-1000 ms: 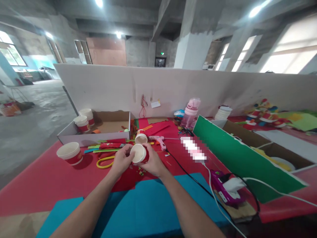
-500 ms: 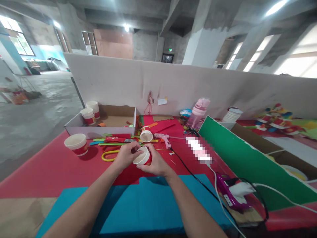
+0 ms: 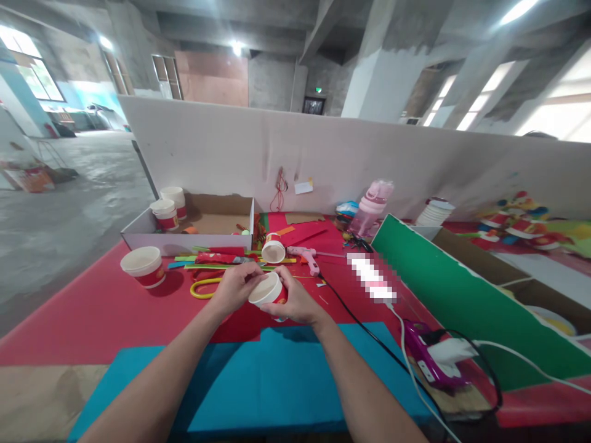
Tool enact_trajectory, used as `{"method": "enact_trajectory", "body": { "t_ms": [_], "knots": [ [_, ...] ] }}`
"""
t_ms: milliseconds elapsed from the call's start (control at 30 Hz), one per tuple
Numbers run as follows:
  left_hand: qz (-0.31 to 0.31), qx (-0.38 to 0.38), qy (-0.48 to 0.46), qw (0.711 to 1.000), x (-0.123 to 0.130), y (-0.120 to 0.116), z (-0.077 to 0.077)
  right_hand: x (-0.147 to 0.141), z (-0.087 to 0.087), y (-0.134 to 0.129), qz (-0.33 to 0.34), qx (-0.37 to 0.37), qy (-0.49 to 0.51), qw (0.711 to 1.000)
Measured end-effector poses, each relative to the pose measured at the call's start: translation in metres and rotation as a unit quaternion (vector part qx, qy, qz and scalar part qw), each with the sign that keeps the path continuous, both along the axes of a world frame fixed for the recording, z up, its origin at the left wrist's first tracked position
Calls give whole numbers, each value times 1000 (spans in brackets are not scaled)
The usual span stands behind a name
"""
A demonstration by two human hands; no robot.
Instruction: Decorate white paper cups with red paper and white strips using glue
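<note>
- Paper cup (image 3: 268, 290), red-banded with a white rim, sits between both hands above the red table covering (image 3: 92, 311), its mouth tipped up and leftward, which likely gives the wearer a view inside.
- The right hand (image 3: 298, 298) curves around its red side, gripping it; this seems to carry the weight and steady it.
- The left hand (image 3: 236, 286) is narrow, thumb and fingers bunched at the rim; I cannot tell whether they pinch it or only rest there.
- Just behind, a second cup (image 3: 273, 250) lies with its mouth facing the wearer, beside a pink glue gun (image 3: 307, 257), probably kept within easy reach.
- The glue gun's black cord (image 3: 351, 320) runs rightward, toward the purple power strip (image 3: 431, 360), apparently leaving the middle uncluttered.
- A yellow loop handle (image 3: 198, 290), perhaps scissors, lies near the left hand.
</note>
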State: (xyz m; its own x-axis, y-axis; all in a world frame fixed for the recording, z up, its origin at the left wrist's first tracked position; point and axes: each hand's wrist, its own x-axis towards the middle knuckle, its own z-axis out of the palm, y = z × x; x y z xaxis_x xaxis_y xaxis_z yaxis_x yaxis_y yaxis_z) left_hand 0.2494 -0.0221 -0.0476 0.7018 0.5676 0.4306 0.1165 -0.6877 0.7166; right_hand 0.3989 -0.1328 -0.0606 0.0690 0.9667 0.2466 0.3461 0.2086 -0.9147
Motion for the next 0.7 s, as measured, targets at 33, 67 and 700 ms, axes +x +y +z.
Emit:
{"method": "enact_trajectory", "body": {
  "t_ms": [33, 67, 700],
  "knots": [
    [-3, 9, -3, 1000, 0, 0, 0, 0, -1, 0, 0, -1, -1, 1000],
    [-7, 7, -8, 1000, 0, 0, 0, 0, -1, 0, 2, -2, -2, 1000],
    [-88, -420, -88, 899, 2, 3, -4, 12, -3, 6, 15, 56, 216, 975]
  ]
}}
